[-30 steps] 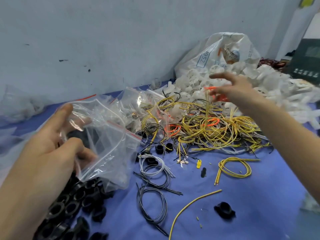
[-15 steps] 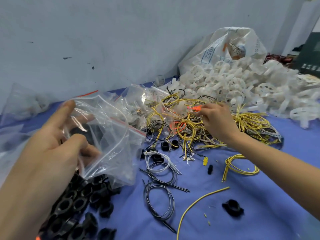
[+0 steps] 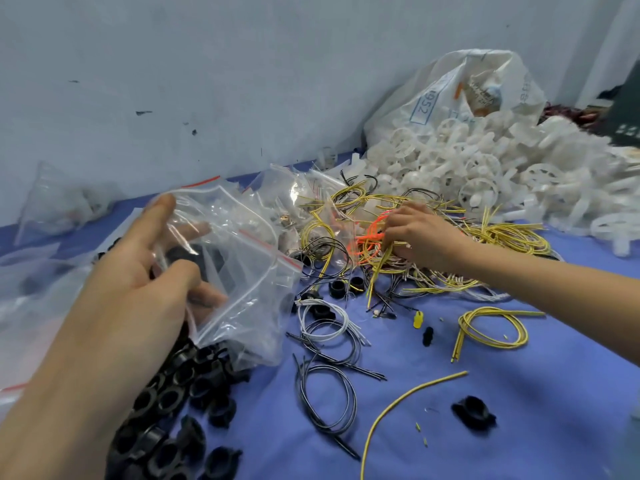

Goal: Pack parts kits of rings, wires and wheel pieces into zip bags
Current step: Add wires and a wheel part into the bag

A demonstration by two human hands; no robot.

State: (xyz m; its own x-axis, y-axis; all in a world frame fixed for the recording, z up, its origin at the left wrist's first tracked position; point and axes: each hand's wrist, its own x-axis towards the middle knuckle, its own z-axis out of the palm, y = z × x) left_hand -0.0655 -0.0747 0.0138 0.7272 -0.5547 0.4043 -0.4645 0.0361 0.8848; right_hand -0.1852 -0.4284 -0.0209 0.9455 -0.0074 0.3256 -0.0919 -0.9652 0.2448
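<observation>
My left hand holds a clear zip bag with a red seal strip, thumb and fingers pinching its wall; a dark ring shows inside it. Black rings lie heaped below that hand. My right hand reaches into the tangle of yellow wires and grips a bundle of yellow and orange wires. White wheel pieces are piled at the back right.
Blue cloth covers the table. Coiled grey and white wires, a loose yellow coil, a single yellow wire and one black ring lie on it. A white sack leans against the wall. More clear bags sit left.
My right hand came down from the white wheel pile into the wire tangle and closed on yellow and orange wires. My left hand kept holding the bag.
</observation>
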